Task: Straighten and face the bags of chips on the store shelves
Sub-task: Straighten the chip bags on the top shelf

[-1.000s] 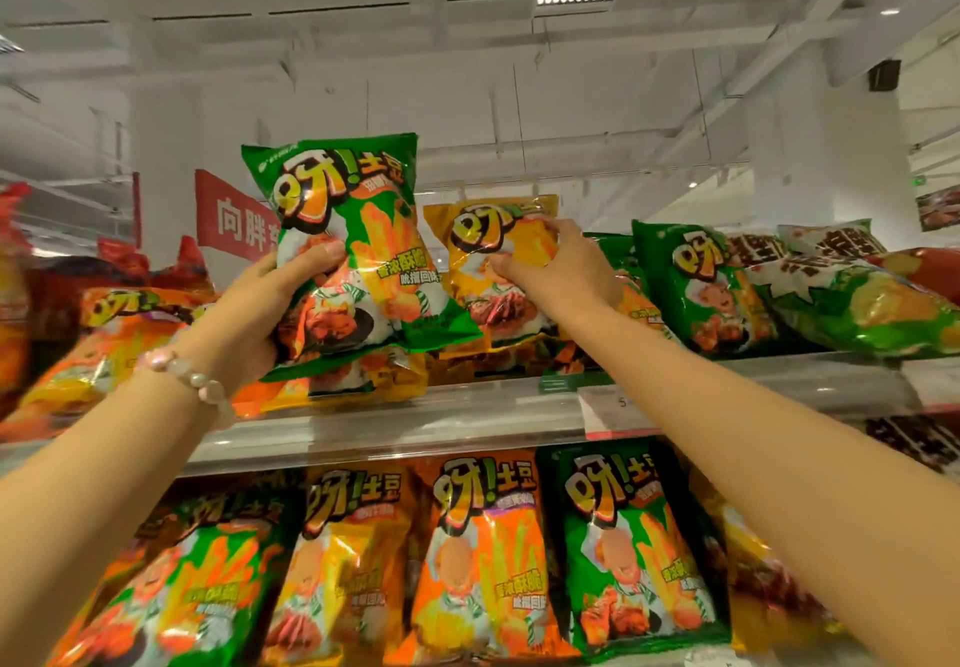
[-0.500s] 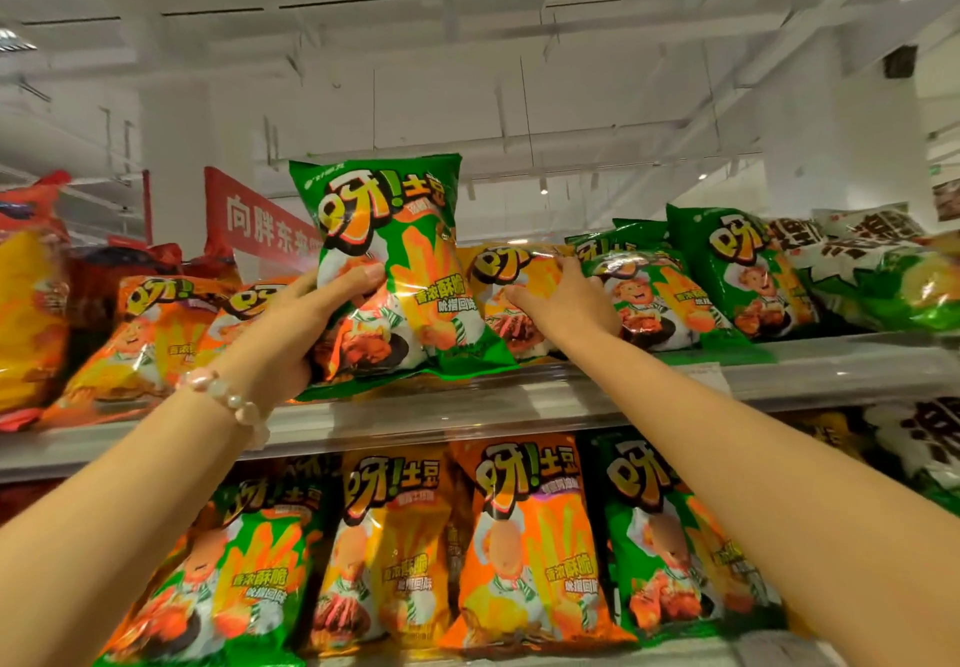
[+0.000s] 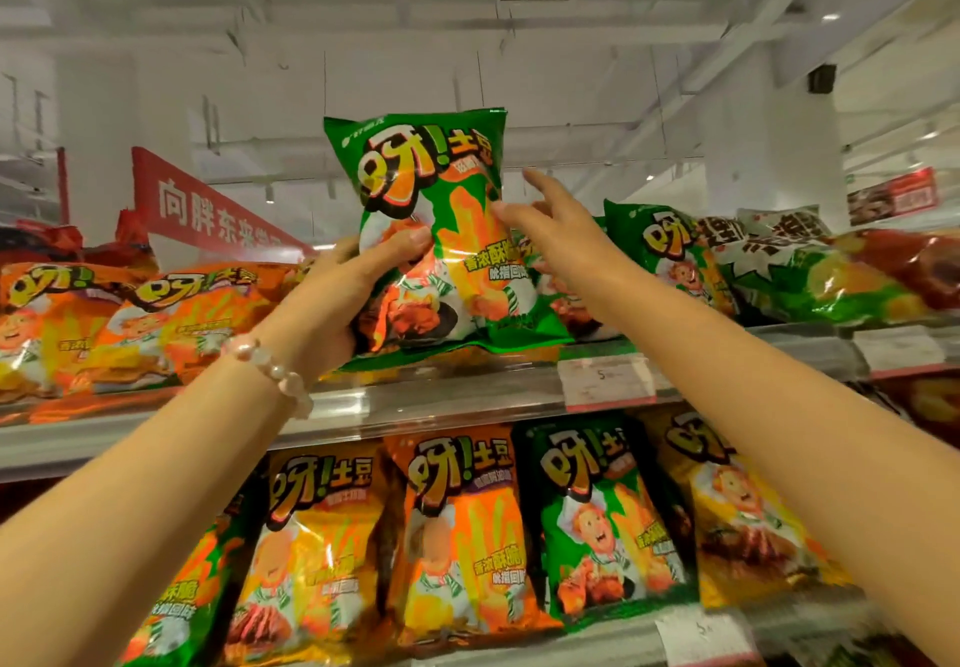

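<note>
The left hand (image 3: 332,297) is gripping the green chip bag (image 3: 436,229) upright on the top shelf (image 3: 415,406); the right hand (image 3: 550,229), fingers spread, is seemingly touching its right edge.

Open air above top shelf (image 3: 447,401) bags; green bags (image 3: 670,261) crowd right, orange bags (image 3: 171,318) left.
</note>
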The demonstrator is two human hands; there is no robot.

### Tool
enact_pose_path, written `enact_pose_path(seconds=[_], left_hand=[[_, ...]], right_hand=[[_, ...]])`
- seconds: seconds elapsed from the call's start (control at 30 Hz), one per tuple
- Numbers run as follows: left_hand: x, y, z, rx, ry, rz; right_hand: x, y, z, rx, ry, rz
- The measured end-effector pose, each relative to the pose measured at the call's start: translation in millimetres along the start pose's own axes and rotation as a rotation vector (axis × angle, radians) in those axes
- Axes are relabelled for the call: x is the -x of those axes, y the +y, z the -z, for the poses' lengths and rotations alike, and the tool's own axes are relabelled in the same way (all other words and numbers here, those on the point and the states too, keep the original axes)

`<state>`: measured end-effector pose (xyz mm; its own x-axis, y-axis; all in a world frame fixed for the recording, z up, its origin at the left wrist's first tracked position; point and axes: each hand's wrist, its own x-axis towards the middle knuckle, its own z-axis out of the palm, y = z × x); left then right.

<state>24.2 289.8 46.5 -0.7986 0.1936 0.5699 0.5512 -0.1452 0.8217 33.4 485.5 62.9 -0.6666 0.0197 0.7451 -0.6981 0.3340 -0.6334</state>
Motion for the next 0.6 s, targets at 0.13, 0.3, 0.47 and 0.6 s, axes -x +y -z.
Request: enact_pose_path(seconds=[0.13, 0.3, 0.47, 0.6], left_hand=[[-15.6, -5.9, -46.0, 0.053, -0.001, -0.011], [-32.0, -11.1, -96.3, 0.078, -0.044, -0.028], [-38.5, -15.9, -144.8, 0.078, -0.031, -0.040], [-40.9, -23.0, -167.0, -0.109, -0.014, -0.113]], right_hand=[[10.3, -13.7, 34.4, 0.082, 0.041, 0.062], [12.2, -10.2, 79.4, 0.218, -0.088, 0.037], [9.4, 5.5, 121.5, 0.206, -0.026, 0.040], [6.9, 18.9, 157.0, 0.123, 0.079, 0.055]])
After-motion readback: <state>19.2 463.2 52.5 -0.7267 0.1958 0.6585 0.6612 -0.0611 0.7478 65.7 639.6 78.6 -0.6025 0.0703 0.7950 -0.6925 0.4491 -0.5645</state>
